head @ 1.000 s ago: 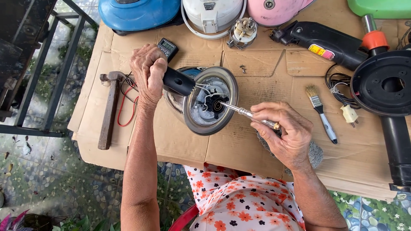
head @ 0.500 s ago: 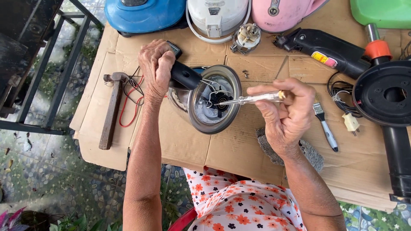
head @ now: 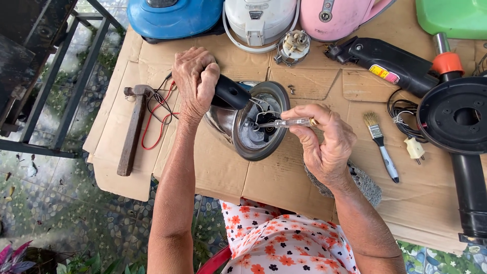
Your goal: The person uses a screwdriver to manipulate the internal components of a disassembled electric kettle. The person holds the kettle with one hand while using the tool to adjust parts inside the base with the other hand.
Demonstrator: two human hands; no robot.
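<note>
A steel electric kettle (head: 264, 147) lies on its side on the cardboard-covered table (head: 284, 177), its open base facing me. My left hand (head: 195, 81) is wrapped around the kettle's black handle (head: 231, 93). My right hand (head: 324, 142) pinches a clear-handled screwdriver (head: 289, 122) held level, its tip in the black part at the middle of the kettle's base.
A hammer (head: 133, 127) and red and black wires (head: 157, 114) lie left of the kettle. A paintbrush (head: 381, 145), black drill (head: 390, 63), black fan base (head: 456, 119) and white plug (head: 415, 148) are to the right. Blue, white and pink appliances line the far edge. A grey cloth (head: 362, 185) lies under my right wrist.
The kettle has tilted more upright toward me. My right hand has lifted and now holds the screwdriver level into the base.
</note>
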